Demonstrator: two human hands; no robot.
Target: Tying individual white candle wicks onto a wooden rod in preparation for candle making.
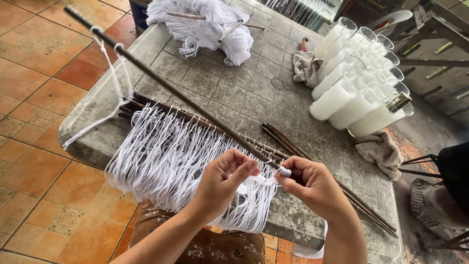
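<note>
My left hand (225, 181) pinches a white string (259, 180) between thumb and fingers, and my right hand (309, 183) is closed around the near end of one long dark rod (171, 90), where that string is wound. The rod slants up and away over the grey stone worktop (234, 88). Under the rod, a bundle of thin sticks (195, 117) carries a fringe of white strings (166, 161), too many to count, hanging over the worktop's near edge. Beyond the rod lie one heap of white yarn (205, 24), two crumpled cloths (305, 66) and a stack of candle-filled glasses (356, 83), number unclear.
</note>
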